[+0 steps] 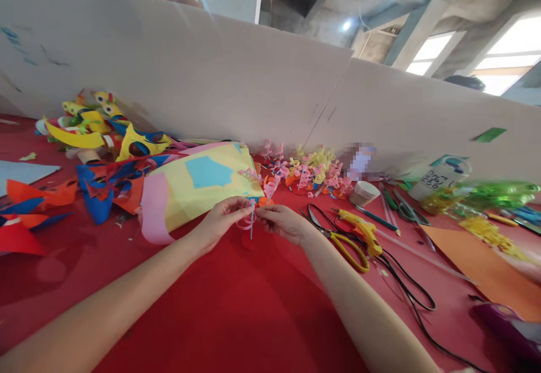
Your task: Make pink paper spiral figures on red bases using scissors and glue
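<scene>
My left hand [222,218] and my right hand [281,221] meet over the red table [236,305]. Both pinch a small paper ornament [251,218]: a thin blue stick with pink curled paper strips at its top. My left fingers close on the pink curls, and my right fingers close on the piece from the other side. The ornament stands roughly upright just above the cloth. A heap of similar pink and yellow curled paper ornaments [308,173] lies behind my hands by the wall.
Stacked yellow, pink and blue paper sheets [198,184] lie left of centre, with coloured paper cut-outs [97,153] beyond. Yellow-handled scissors [344,246], a yellow glue gun [363,229] with a black cord, a tape roll [364,192], an orange sheet [486,266] sit right. A cardboard wall [211,80] backs the table.
</scene>
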A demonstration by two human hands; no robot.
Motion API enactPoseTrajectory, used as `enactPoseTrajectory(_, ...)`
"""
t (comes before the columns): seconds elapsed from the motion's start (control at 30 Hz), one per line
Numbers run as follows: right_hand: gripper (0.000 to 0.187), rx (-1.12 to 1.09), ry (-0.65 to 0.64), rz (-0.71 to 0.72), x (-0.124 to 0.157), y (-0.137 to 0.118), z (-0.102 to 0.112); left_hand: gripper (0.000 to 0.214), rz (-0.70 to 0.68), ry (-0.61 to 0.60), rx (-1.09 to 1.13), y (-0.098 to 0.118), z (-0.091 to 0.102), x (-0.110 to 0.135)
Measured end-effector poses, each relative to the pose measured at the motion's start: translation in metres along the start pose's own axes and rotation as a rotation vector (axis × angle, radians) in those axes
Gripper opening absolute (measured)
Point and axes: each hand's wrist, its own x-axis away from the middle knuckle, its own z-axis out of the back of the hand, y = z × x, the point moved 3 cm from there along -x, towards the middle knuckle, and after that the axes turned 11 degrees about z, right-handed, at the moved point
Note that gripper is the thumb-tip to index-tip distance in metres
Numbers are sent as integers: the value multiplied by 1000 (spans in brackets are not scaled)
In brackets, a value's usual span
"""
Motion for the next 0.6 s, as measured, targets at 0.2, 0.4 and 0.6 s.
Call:
enactPoseTrajectory(0.2,23,-134,-29,-77,7,1,-2,20,-14,-4,-6,0,0,-1)
enactPoseTrajectory(0.4,17,-225,-32,-104,11,2,-3,18,-14,-25,-15,0,-1,-1)
enactPoseTrajectory(0.6,10,-299,-22,-112,13,1,-4,20,-19,-10,-17,1,0,1)
